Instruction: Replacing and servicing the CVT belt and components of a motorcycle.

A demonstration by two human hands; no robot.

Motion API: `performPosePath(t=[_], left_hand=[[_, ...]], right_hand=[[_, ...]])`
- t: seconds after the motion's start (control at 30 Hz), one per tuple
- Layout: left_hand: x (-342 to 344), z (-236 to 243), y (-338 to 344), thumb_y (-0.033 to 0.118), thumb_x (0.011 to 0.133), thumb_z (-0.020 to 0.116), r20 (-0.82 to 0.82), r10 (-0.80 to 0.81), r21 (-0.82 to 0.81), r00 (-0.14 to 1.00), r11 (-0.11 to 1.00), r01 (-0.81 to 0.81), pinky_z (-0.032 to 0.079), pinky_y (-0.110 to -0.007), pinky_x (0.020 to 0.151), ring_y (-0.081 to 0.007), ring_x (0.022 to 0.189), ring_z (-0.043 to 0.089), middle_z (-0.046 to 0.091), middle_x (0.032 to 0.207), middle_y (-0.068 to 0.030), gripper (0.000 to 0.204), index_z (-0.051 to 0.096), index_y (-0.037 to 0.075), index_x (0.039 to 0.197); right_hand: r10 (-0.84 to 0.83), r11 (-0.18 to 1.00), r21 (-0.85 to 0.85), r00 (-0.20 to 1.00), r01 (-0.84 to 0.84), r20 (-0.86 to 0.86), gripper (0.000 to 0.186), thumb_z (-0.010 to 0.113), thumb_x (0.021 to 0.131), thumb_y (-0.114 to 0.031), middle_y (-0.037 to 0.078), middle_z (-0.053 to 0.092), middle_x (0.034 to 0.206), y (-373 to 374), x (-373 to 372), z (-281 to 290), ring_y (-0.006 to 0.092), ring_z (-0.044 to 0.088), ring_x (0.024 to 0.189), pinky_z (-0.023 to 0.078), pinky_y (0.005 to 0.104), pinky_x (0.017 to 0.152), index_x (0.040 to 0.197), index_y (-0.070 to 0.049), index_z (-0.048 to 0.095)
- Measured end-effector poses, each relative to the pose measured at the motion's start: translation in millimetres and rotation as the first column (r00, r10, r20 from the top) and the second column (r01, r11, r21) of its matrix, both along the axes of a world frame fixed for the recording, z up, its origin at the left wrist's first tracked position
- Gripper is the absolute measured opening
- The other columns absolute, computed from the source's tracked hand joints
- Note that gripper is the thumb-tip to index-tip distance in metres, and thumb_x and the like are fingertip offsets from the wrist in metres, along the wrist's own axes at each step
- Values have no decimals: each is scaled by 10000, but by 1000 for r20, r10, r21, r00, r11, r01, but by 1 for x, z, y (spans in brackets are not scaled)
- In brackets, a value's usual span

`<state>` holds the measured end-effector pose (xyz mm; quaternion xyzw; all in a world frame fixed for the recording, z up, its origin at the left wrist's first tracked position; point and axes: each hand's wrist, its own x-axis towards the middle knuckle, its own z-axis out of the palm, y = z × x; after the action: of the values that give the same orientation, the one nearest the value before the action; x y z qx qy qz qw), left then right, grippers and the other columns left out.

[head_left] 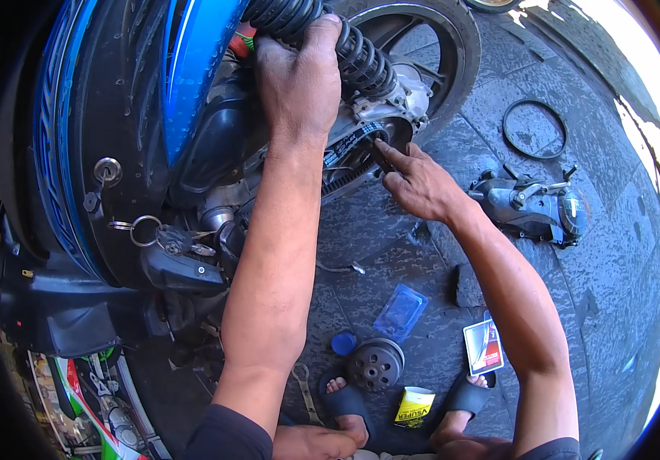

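Close to the blue scooter body (201,73), my left hand (299,84) is wrapped round the black coil spring of a shock absorber (368,65). My right hand (424,182) is at the open side of the silver engine casing (412,93), index finger reaching in. Its thumb and fingers close on the rear end of a black drive belt (354,144) with pale printing. The belt's upper and lower runs lie along the casing. Behind the casing stands the rear wheel (464,57). My left forearm hides part of the engine.
An old belt ring (535,129) and a black casing cover (533,201) lie at right. Nearer me are a round clutch drum (376,363), a blue clear plastic case (401,313), a yellow box (415,406), a card (484,346) and a spanner (306,391). Keys (180,241) hang at left.
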<state>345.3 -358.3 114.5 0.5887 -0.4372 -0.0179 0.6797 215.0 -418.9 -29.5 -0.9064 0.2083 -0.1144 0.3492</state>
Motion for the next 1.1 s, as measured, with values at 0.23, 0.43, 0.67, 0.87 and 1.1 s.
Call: performPosePath(t=[0.23, 0.43, 0.67, 0.87, 1.1], left_hand=[[-5, -3, 3, 261, 871, 636, 118, 172, 96, 978, 978, -184, 416, -380, 1001, -195, 1044, 599, 627, 1045, -119, 367, 609, 7, 1135], [-8, -2, 3, 267, 869, 638, -36, 52, 103, 998, 994, -48, 386, -373, 1030, -207, 1081, 579, 626, 1076, -117, 413, 595, -24, 1159], [-19, 2, 44, 227, 893, 603, 144, -77, 97, 987, 993, 63, 344, -392, 1061, -316, 1220, 472, 481, 1342, -263, 616, 380, -106, 1360], [-64, -64, 149, 217, 886, 634, 180, -84, 306, 980, 952, 25, 225, -442, 1167, -420, 1398, 311, 311, 1448, -382, 765, 242, -170, 1418], [-35, -39, 78, 228, 866, 652, 65, -34, 47, 997, 998, 31, 364, -416, 1100, -397, 1305, 460, 452, 1346, -365, 700, 353, -144, 1378]], right_hand=[[56, 998, 40, 998, -55, -31, 679, 420, 843, -246, 229, 498, 991, 2, -11, 8, 395, 534, 1032, 402, 475, 969, 1509, -140, 338], [36, 999, -6, 999, -36, -38, 657, 427, 855, -270, 227, 505, 1005, 4, -14, 3, 393, 540, 993, 422, 470, 921, 1502, -173, 358], [-28, 984, -178, 994, 9, -108, 602, 398, 934, -443, 326, 517, 1244, 7, 16, 23, 441, 564, 1130, 459, 509, 963, 1467, -164, 409], [-65, 976, -215, 981, 24, -185, 561, 388, 941, -404, 312, 585, 1174, 8, 13, 28, 430, 589, 1112, 459, 498, 976, 1438, -154, 454], [-64, 994, -104, 979, 45, -192, 561, 387, 938, -397, 321, 557, 1240, 8, 21, 28, 425, 573, 1147, 427, 481, 1025, 1432, -141, 462]])
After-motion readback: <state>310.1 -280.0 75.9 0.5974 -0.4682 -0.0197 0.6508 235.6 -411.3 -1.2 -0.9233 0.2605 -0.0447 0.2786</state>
